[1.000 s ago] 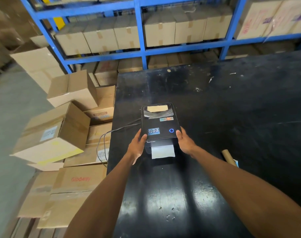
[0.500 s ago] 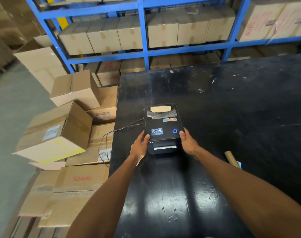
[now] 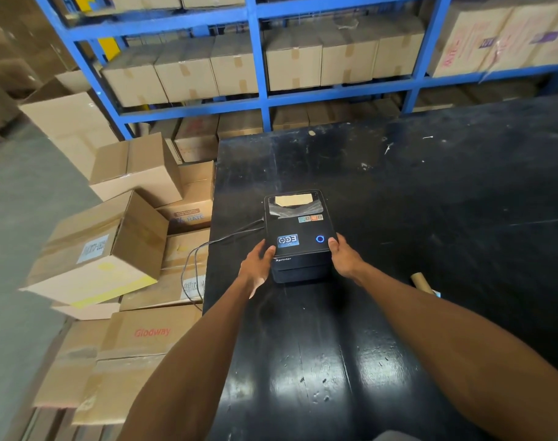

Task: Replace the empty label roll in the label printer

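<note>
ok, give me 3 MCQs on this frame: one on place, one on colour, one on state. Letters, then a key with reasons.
1. Where does the cardboard core lie?
A. on the table, right of the printer
B. on top of the printer
C. on the floor

2. What colour is the ring light on the label printer?
A. red
B. blue
C. green

3. How is the printer lid?
A. open
B. removed
C. closed

Key: 1 A, it rests on the black table beyond the right forearm. 2 B, the ring glows blue. 3 C, the lid sits flat, with the left hand and right hand at its sides.
</note>
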